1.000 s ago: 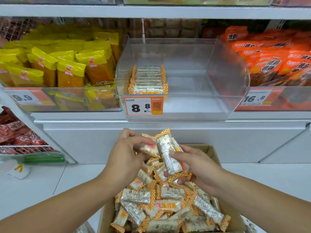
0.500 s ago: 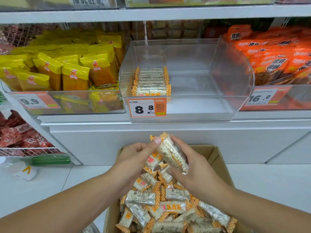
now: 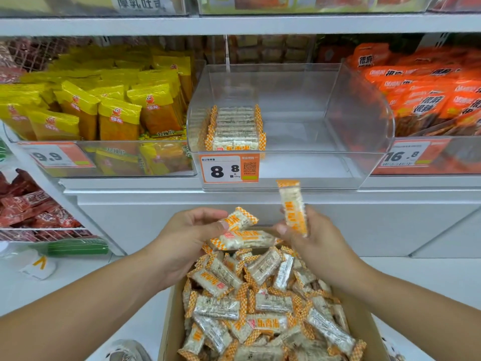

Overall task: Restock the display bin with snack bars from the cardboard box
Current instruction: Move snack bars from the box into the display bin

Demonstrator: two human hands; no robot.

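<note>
The snack bars (image 3: 260,303) looked light, crinkly and slippery, best pinched mid-body. Dozens lay heaped in the cardboard box (image 3: 171,332) at lower centre; the left hand (image 3: 182,238) gripped two, the right hand (image 3: 309,235) pinched one upright. One short row sat in the display bin (image 3: 325,162) at centre

Bare arms, nothing fancy

Both forearms run bare up to the frame edge, no sleeves showing, and the left hand (image 3: 182,238) and right hand (image 3: 316,239) have no gloves, rings or watch.
</note>
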